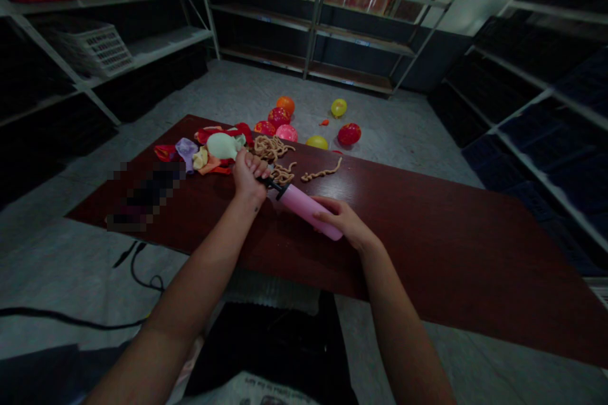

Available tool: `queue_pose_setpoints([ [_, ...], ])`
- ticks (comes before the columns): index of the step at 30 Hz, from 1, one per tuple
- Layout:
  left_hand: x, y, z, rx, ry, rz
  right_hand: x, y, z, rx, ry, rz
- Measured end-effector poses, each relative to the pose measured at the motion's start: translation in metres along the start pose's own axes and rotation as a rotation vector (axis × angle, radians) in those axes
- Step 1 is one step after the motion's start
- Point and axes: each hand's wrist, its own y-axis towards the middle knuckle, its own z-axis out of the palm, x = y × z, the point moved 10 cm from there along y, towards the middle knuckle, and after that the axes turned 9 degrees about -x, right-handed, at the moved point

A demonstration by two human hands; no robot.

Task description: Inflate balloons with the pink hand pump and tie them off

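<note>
A pink hand pump (304, 204) lies slanted over the dark red table (427, 228). My right hand (344, 223) is wrapped round its rear end. My left hand (247, 174) is closed round the pump's black nozzle and the neck of a pale green balloon (222, 145), which is partly blown up and rests on the table just beyond my fingers. Limp balloons in red, purple, yellow and orange (190, 153) lie in a heap to the left of it.
Coils of tan string (272, 149) and a loose piece (323, 173) lie behind the pump. Several inflated balloons (349, 133) sit on the floor past the table's far edge. Metal shelves line the walls. A black cable (142, 266) runs on the floor at left.
</note>
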Motion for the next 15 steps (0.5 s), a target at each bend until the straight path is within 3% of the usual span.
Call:
queue_pose_setpoints([
  [5, 0.023, -0.005, 0.002, 0.039, 0.041, -0.029, -0.004, 0.002, -0.002, -0.032, 0.043, 0.041],
  [9, 0.031, -0.002, 0.002, 0.046, 0.041, -0.049, -0.008, 0.004, -0.002, -0.036, 0.070, 0.070],
  [15, 0.021, 0.003, 0.003, 0.064, 0.027, -0.067, 0.010, 0.005, 0.007, -0.018, -0.115, -0.139],
])
